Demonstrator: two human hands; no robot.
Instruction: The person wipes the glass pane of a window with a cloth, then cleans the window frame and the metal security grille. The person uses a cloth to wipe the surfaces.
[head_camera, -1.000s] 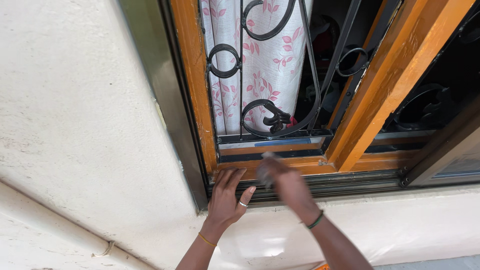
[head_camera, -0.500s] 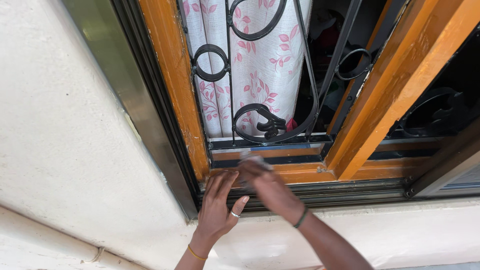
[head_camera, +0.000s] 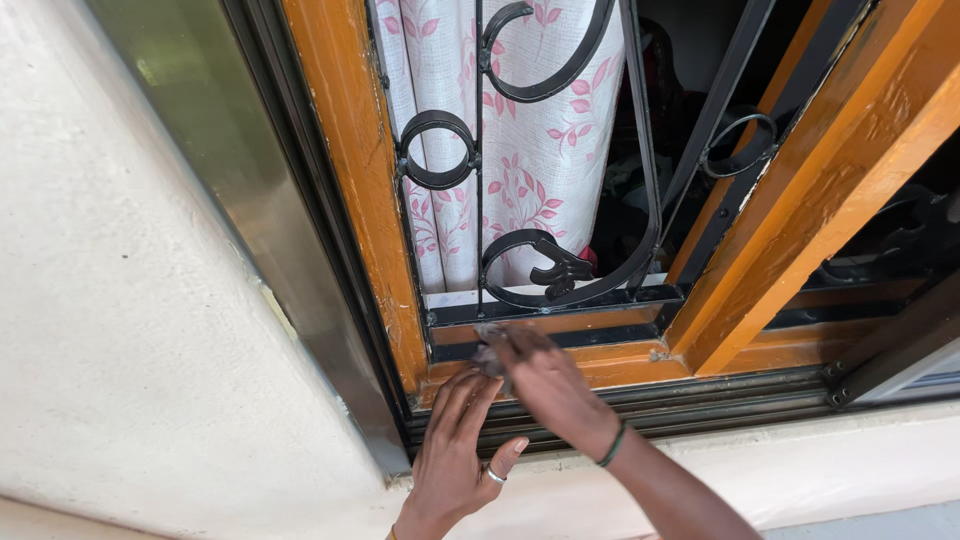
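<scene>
Our right hand clamps a grey rag on the orange window frame; left hand, fingers spread, braces below; the rag could snag on the iron grille above

No packages, labels, signs or screens are showing anywhere in this view.
</scene>
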